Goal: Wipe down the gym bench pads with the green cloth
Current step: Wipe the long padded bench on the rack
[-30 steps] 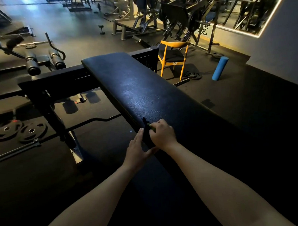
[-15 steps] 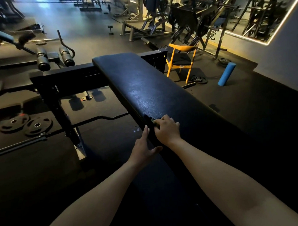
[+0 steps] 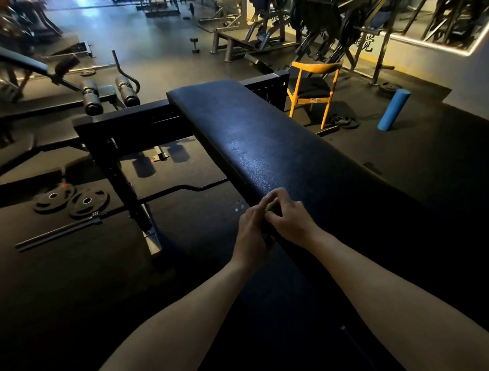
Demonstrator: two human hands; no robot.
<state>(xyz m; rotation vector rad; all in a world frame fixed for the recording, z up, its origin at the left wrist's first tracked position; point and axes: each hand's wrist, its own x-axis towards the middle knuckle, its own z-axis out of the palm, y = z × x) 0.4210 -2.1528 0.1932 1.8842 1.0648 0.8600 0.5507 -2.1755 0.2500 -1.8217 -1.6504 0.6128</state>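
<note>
A long black bench pad runs from the lower right up to the middle of the view. Both my hands meet at its left edge. My right hand lies on the pad with curled fingers that hold a small bunched green cloth, of which only a sliver shows between the hands. My left hand is against the pad's side, with its fingers closed on the same cloth from the left. Most of the cloth is hidden by the two hands.
A black steel frame crosses under the bench on the left. Two weight plates and a bar lie on the floor at left. An orange chair and a blue foam roller stand beyond the bench.
My left hand, open against the pad's side before, has closed in onto the cloth beside my right hand. The view has shifted so the bench sits further right.
</note>
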